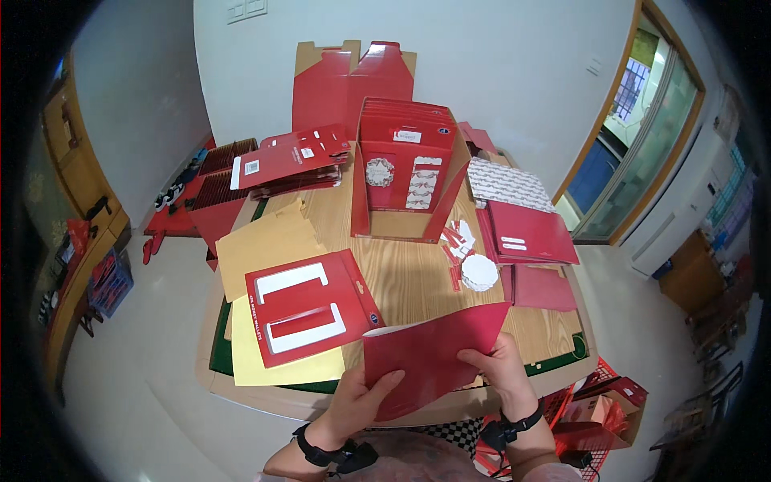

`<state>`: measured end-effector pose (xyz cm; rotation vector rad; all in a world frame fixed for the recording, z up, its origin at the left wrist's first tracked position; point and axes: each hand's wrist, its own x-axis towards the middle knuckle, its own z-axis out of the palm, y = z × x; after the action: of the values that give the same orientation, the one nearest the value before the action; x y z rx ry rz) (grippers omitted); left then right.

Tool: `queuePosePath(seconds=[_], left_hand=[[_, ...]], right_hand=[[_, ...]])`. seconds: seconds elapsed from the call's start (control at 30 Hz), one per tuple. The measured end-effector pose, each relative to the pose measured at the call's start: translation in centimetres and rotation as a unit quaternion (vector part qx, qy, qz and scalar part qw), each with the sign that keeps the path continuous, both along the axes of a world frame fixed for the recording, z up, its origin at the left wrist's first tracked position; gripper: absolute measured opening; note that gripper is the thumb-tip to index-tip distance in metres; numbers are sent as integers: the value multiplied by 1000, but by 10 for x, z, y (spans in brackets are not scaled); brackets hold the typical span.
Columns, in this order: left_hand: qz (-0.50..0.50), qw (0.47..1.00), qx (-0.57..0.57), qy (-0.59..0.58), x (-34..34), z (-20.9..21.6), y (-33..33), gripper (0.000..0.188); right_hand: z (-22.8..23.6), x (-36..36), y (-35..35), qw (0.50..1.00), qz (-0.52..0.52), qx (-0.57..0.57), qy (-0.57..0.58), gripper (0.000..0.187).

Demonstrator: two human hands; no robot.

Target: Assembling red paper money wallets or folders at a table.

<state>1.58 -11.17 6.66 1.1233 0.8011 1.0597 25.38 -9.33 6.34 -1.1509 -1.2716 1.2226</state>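
Observation:
A dark red paper folder (438, 353) is held up over the table's near edge, its white inside showing along the upper left edge. My left hand (363, 399) grips its left side with the thumb on the front. My right hand (499, 368) grips the right side, thumb also on the front; the fingers behind it are hidden. Left of the folder lies a red printed card sleeve (305, 309) with white cut-out shapes. It rests on a yellow sheet (273, 371) and a tan envelope (269, 241).
An upright open red box (361, 229) holds several red packs. Red packs (293, 157) are piled at its left. Right of it are white scalloped labels (479, 273), small tags (456, 241), dark red folders (530, 229) and a patterned stack (507, 183). A red crate (598, 418) stands below right.

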Motion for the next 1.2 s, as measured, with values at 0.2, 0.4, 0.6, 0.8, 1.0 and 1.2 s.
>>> queuePosePath(seconds=[0.2,0.4,0.6,0.8,1.0,1.2], left_hand=[[-94,991,13,-97,-4,-4,2,41],[16,978,200,61,27,-13,14,66],[72,931,298,201,26,-3,18,64],[-4,998,65,-8,13,-7,21,43],[19,998,-38,-50,12,-15,25,24],[41,990,-87,-100,14,-14,21,22]], right_hand=[[0,2,1,980,149,-113,70,45],[5,-48,-8,947,237,-112,186,67],[1,-48,-9,953,259,-98,125,68],[4,-46,-10,973,166,-142,74,52],[-5,-48,-11,964,144,-177,133,35],[-8,-43,-5,974,178,-126,58,34]])
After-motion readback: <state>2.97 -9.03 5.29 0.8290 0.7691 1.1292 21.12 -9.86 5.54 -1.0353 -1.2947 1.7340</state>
